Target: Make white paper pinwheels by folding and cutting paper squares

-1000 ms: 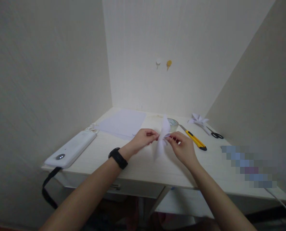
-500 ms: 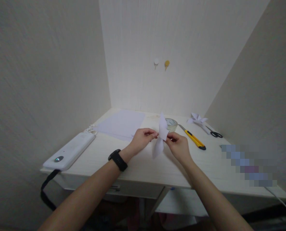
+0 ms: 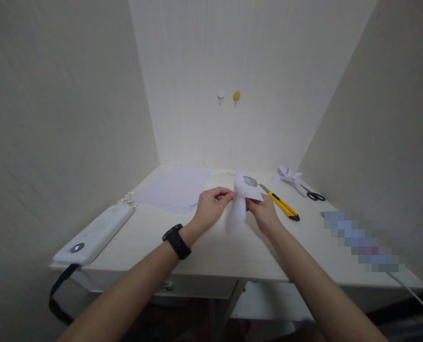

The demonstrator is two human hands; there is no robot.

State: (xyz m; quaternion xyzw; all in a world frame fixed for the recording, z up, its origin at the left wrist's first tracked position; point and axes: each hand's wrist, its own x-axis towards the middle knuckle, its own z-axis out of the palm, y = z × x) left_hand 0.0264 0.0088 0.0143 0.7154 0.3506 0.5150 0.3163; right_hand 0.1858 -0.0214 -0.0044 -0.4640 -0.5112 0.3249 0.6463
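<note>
A small folded piece of white paper is held above the middle of a pale wooden desk. My left hand, with a black watch on its wrist, pinches the paper's left side. My right hand grips the right side, with one pointed flap spread out over its fingers. Both hands are close together, a little above the desk top.
White sheets lie at the back left. A white power strip sits on the left edge. Behind the hands are a tape roll, a yellow utility knife, scissors and a folded paper shape. Walls close in on three sides.
The paper has been turned and its upper flap now spreads to the right over my right hand. The head view has shifted slightly rightward and up.
</note>
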